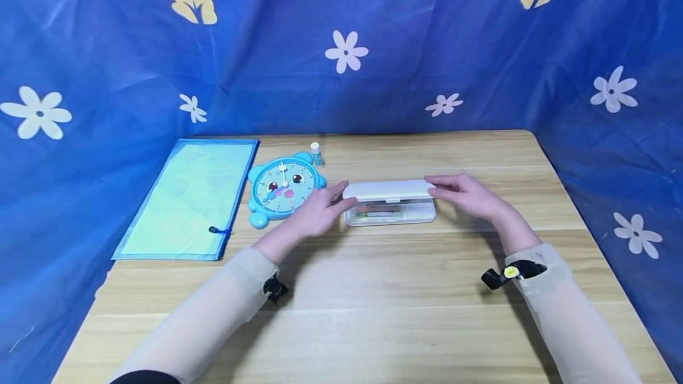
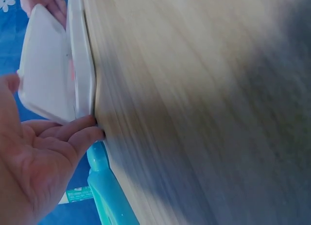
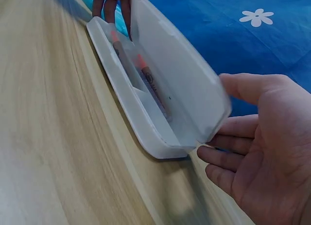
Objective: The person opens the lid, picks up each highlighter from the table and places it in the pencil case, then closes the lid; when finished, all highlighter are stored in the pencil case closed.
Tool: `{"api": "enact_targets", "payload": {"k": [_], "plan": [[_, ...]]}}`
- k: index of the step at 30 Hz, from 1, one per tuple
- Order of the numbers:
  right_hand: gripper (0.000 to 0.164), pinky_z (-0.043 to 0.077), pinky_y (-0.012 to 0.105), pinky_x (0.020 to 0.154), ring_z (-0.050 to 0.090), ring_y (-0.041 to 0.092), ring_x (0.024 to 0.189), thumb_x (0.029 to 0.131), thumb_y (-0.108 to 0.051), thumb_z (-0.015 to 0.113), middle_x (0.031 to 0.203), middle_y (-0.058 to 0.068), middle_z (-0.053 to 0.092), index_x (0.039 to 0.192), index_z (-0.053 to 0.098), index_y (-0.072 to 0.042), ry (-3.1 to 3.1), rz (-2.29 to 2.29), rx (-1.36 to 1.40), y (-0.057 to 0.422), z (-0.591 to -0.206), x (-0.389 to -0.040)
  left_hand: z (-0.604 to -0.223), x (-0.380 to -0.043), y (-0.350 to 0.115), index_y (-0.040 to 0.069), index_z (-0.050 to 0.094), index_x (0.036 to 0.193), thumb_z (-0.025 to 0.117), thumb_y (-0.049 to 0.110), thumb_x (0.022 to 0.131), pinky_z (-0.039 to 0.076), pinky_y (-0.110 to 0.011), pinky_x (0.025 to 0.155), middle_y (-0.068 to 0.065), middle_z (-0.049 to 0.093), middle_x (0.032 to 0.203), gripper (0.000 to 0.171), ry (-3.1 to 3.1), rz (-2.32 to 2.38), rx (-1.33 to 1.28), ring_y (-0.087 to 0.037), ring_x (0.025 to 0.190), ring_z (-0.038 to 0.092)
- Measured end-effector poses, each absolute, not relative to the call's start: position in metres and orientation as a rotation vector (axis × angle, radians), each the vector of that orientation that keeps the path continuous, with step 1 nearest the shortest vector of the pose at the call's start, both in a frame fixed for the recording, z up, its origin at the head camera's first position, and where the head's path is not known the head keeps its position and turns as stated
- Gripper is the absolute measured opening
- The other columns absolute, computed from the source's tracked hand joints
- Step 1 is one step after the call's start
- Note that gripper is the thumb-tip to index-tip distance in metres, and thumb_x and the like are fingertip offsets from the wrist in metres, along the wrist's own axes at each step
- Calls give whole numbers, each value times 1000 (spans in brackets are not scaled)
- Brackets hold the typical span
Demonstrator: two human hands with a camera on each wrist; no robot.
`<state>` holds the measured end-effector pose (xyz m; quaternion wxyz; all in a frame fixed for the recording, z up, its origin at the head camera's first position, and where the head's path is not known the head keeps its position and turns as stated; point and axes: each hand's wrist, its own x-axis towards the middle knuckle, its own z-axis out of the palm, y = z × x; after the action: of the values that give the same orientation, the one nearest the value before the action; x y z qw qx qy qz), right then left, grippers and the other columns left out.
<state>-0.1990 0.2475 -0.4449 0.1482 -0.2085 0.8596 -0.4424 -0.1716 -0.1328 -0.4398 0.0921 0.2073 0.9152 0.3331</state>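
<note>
A white pencil case (image 1: 418, 215) lies on the table with its lid (image 1: 389, 189) raised partway. Its transparent-looking tray holds a few slim pens; in the right wrist view, two pens (image 3: 151, 84) with orange tips show beside a divider. My left hand (image 1: 318, 211) holds the lid's left end, thumb near its front edge and fingers around the case's end. At the opposite end my right hand (image 1: 469, 195) grips the lid, its thumb (image 3: 248, 86) on the edge and its fingers down by the hinge side.
Just left of my left hand lies a blue toy clock (image 1: 293, 194) with a cartoon face. Behind it stands a small glue stick (image 1: 317, 156) with a white cap. A light-blue zip folder (image 1: 187, 200) lies at the far left. Blue flowered cloth (image 1: 389, 88) hangs behind the table.
</note>
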Motion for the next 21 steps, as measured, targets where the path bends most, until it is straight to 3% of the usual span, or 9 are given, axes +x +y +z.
{"api": "enact_targets", "payload": {"k": [3,4,5,6,8,10,12,17,21], "plan": [[61,35,50,121,46,34,146,106,-32,67,156,19,52,154,52,2,2455,-1253,-638,248,-447,-197,-441,-172,-134,-5,38,160,55,56,106,48,-41,61,-4,55,66,83,2689,970,629,-11,51,39],[62,35,49,121,45,34,147,106,-32,68,157,19,50,155,50,2,2458,-1238,-653,248,-448,-196,-441,-173,-134,-5,37,161,56,56,105,45,-40,60,-1,49,63,85,2679,959,631,-14,48,35],[64,34,49,122,44,34,148,105,-33,69,159,18,49,156,49,2,2468,-1220,-672,248,-449,-196,-442,-173,-134,-5,36,161,58,57,105,48,-39,64,-3,51,64,87,2680,939,635,-16,50,39],[66,33,49,123,42,34,149,105,-34,70,160,18,48,156,48,1,2482,-1195,-691,249,-450,-195,-442,-173,-134,-5,36,162,60,57,104,53,-39,72,-8,61,72,88,2685,921,642,-18,56,51],[71,30,51,124,38,34,152,103,-36,72,162,17,45,158,46,1,2510,-1146,-727,248,-451,-195,-442,-173,-133,-4,36,162,63,56,102,56,-41,93,-20,73,103,89,2698,876,653,-25,86,70],[75,30,52,124,36,35,153,102,-37,74,163,17,43,159,44,1,2535,-1101,-755,248,-453,-194,-442,-173,-133,-4,36,162,67,55,101,48,-43,111,-26,66,136,90,2707,844,675,-31,121,67],[78,29,53,124,34,35,153,100,-37,76,165,17,41,160,43,1,2547,-1072,-774,247,-455,-193,-442,-173,-133,-3,36,162,70,53,99,43,-44,118,-23,52,155,91,2714,822,687,-31,142,52],[86,25,52,126,32,35,155,94,-36,83,166,17,38,160,41,2,2584,-1028,-772,244,-458,-192,-444,-174,-132,-2,37,162,78,54,93,42,-43,118,-22,50,158,98,2724,796,696,-31,142,51],[92,24,53,126,32,37,155,90,-35,88,166,19,38,160,41,2,2613,-1013,-740,241,-459,-189,-447,-175,-131,-1,41,161,83,53,89,48,-43,112,-22,59,149,99,2745,788,714,-31,133,60]]}}
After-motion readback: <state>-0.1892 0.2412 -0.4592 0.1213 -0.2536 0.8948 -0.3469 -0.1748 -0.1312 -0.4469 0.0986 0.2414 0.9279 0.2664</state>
